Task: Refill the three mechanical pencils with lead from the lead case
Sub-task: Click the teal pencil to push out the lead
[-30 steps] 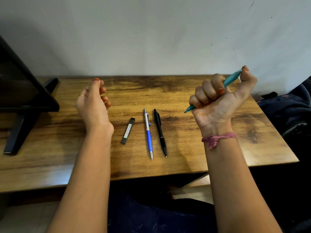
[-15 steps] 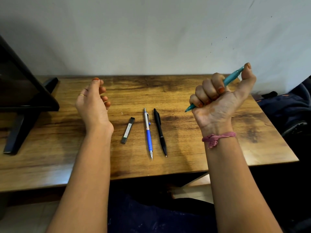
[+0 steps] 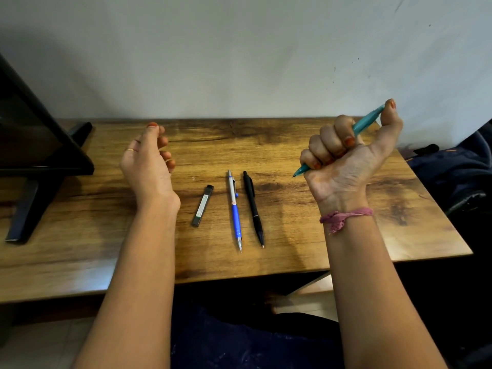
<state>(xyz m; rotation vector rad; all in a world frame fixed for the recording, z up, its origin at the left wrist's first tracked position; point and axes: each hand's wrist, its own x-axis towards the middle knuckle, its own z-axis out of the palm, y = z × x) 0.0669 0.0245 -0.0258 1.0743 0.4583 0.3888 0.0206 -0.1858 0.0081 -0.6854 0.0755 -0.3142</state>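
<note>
My right hand (image 3: pixel 343 161) is raised above the right of the wooden table (image 3: pixel 80 262), fist closed around a teal mechanical pencil (image 3: pixel 366 122); the thumb rests on its top end and the tip points down-left. My left hand (image 3: pixel 147 161) hovers over the table's left-middle, fingers loosely curled, holding nothing. On the table between the hands lie a black lead case (image 3: pixel 203 205), a blue-and-silver pencil (image 3: pixel 234 211) and a black pencil (image 3: pixel 253 207), side by side with tips toward me.
A black monitor on a stand (image 3: pixel 34 155) occupies the table's left end. A dark bag or chair (image 3: pixel 458 174) sits past the right edge. A grey wall runs behind the table.
My right thumb has lifted slightly higher on the teal pencil's top end. Otherwise nothing has moved.
</note>
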